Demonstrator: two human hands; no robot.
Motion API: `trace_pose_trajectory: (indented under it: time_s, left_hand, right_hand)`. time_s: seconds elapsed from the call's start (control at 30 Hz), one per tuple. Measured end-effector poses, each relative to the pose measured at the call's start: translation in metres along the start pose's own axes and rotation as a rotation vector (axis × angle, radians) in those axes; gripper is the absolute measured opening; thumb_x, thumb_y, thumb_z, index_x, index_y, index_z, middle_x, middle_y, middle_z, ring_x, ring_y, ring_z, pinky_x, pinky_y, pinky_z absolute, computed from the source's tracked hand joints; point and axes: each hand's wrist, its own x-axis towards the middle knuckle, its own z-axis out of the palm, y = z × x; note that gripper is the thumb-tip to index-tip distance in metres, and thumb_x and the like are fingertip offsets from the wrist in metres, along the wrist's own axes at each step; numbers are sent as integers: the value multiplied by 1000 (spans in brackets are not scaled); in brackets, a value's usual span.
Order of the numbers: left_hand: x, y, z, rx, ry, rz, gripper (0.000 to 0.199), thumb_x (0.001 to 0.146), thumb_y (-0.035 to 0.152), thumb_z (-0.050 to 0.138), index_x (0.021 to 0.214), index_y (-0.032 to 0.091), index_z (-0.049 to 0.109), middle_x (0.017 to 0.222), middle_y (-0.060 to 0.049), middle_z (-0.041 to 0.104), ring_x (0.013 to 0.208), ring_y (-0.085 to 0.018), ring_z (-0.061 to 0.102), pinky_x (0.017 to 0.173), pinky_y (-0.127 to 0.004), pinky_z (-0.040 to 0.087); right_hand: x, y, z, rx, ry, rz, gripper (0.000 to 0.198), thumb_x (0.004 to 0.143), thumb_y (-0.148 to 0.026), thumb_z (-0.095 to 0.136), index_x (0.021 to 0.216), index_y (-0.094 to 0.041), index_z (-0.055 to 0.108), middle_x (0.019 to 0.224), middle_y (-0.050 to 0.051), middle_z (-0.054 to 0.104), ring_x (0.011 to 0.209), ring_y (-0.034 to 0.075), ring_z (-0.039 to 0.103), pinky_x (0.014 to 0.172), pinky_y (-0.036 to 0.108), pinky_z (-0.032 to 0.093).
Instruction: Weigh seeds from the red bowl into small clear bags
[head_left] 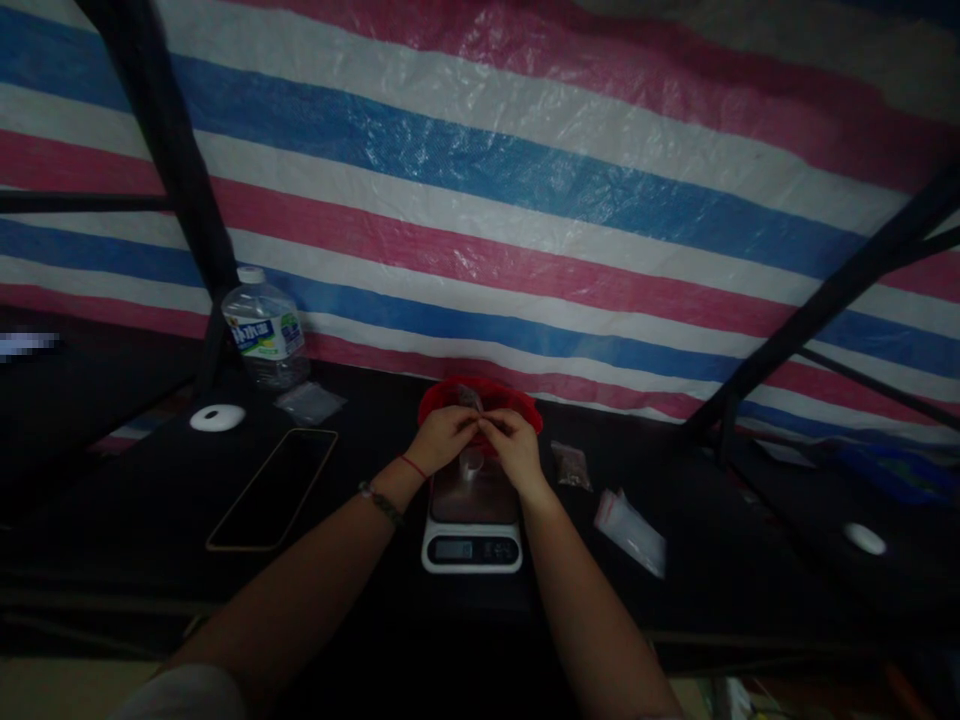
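My left hand [442, 436] and my right hand [514, 447] meet fingertip to fingertip, both closed in a pinch on a small clear plastic bag [470, 397]. Something brownish shows through the bag, too dim to make out. Just beyond and under the fingers is a red plastic bowl [531, 411], partly covered by my hands. Below my wrists lies a white digital scale [472, 563] with a lit display. A small clear cup [472, 465] rests on its metal plate.
Right of the scale lie a filled small bag [571, 466] and a stack of clear zip bags [631, 533]. To the left are a phone [274, 490], a white oval device [217, 418], a clear bag [310, 403] and a large plastic bottle [264, 330]. A striped tarp [480, 200] hangs behind.
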Motion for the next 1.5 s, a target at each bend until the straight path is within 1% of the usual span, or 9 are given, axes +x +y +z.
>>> trace_pose_trajectory:
  time_s: [0.2, 0.33, 0.47, 0.67, 0.9, 1.07, 1.2, 1.3, 1.5]
  left_hand:
    - [-1, -3, 1, 82, -16, 67, 18, 87, 27, 54, 90, 19, 70, 87, -3, 71, 83, -16, 64, 81, -27, 48]
    - [-2, -4, 1, 107, -17, 84, 18, 87, 27, 53, 90, 20, 69, 88, -4, 70, 85, -16, 64, 82, -28, 48]
    - [-4, -3, 0, 116, 9, 125, 17, 86, 23, 49, 87, 18, 66, 87, -5, 68, 84, -16, 62, 81, -29, 48]
    - [-6, 3, -1, 160, 116, 93, 12, 81, 20, 51, 78, 18, 62, 78, -4, 65, 76, -15, 61, 74, -27, 48]
    - [-4, 5, -6, 214, 281, -4, 12, 82, 24, 51, 80, 18, 61, 79, -4, 65, 77, -16, 61, 76, -27, 49]
    - [-4, 4, -6, 187, 310, 58, 19, 89, 27, 45, 89, 18, 61, 89, -6, 66, 86, -16, 62, 82, -28, 49]
    - [-4, -1, -5, 185, 355, 85, 19, 90, 27, 44, 90, 17, 60, 87, -5, 66, 84, -16, 62, 81, -28, 49]
    - [-4, -4, -5, 119, 402, 78, 18, 89, 28, 46, 87, 17, 60, 82, -4, 66, 79, -16, 62, 76, -28, 50]
    - [2, -10, -3, -72, 485, -64, 16, 86, 30, 51, 82, 18, 62, 74, -1, 65, 68, -14, 61, 66, -26, 49]
  right_hand:
    - [-2, 6, 4, 122, 31, 80, 19, 79, -36, 60, 77, -20, 71, 80, 4, 69, 75, 18, 63, 73, 29, 48]
    - [-2, 4, 2, 59, 18, 81, 21, 80, -36, 56, 78, -20, 69, 79, 3, 69, 75, 18, 62, 73, 29, 48]
    - [-3, -3, 1, -117, 20, -22, 17, 81, -29, 53, 77, -20, 66, 78, 4, 67, 75, 18, 60, 73, 30, 46]
    - [-8, -15, 5, -332, 26, -157, 14, 77, -19, 50, 65, -21, 55, 72, 3, 60, 71, 17, 55, 67, 28, 42]
    - [-9, -14, 6, -406, 106, -115, 16, 72, -18, 52, 58, -22, 46, 62, 0, 50, 66, 17, 49, 67, 30, 41]
    - [-5, -6, 2, -110, 212, -131, 8, 74, -18, 48, 70, -20, 55, 83, 5, 58, 88, 20, 54, 85, 35, 44]
    - [0, 10, 2, 305, 265, 60, 40, 71, -21, 52, 111, -22, 53, 122, 7, 55, 109, 21, 54, 97, 40, 42]
    - [2, 15, 3, 555, 187, 210, 54, 69, -22, 59, 122, -24, 49, 128, 7, 55, 108, 21, 57, 95, 40, 44]
    - [-3, 0, 2, 754, -109, 371, 43, 68, -32, 71, 109, -24, 60, 106, 5, 67, 97, 21, 63, 82, 35, 52]
